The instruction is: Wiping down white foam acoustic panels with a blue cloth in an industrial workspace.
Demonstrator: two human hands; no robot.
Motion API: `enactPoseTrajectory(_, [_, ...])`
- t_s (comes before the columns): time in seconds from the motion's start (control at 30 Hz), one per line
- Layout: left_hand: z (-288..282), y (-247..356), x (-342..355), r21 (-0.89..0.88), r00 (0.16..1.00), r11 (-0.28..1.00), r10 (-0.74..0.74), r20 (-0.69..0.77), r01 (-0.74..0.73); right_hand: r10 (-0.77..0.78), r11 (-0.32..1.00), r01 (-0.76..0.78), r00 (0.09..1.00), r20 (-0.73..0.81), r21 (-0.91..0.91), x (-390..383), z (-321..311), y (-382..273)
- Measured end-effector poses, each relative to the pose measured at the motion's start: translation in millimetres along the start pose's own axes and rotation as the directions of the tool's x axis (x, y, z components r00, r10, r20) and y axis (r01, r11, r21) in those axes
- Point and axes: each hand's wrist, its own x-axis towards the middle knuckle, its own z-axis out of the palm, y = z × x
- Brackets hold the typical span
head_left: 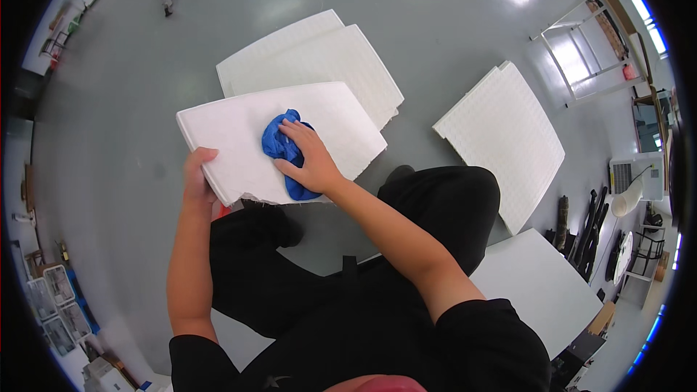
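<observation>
A white panel [334, 123] with a ragged near edge is tilted in front of my knees. My left hand [201, 174] grips its left edge, thumb on the upper face and the other fingers hidden behind. On the panel's middle, my right hand [311, 160] presses a crumpled blue cloth [274, 141], fingers bent over it. Part of the cloth hangs out below my palm toward the ragged edge. Just beyond, two more white panels [290, 47] overlap on the floor, partly covered by the held one.
More white textured panels [508, 141] lie stacked on the grey floor to the right. A smooth white board [541, 287] is by my right side. At the far right stands a white metal frame [570, 47]; clear bins [58, 305] sit far left.
</observation>
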Motion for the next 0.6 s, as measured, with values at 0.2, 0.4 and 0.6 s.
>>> enactPoseTrajectory(0.2, [6,3,3,0.044,0.999,0.999,0.009,-0.038,-0.007,0.058,0.998,-0.058,0.996,-0.063,0.001,-1,10,18])
enactPoseTrajectory(0.4, [-18,9,4,0.136,0.997,0.99,-0.016,-0.071,0.025,0.102,0.995,-0.099,0.985,-0.139,0.032,7,16,52])
enactPoseTrajectory(0.6, [-18,9,5,0.157,0.995,0.987,-0.008,-0.101,0.024,0.484,0.86,-0.51,0.819,-0.307,-0.003,-6,-11,166])
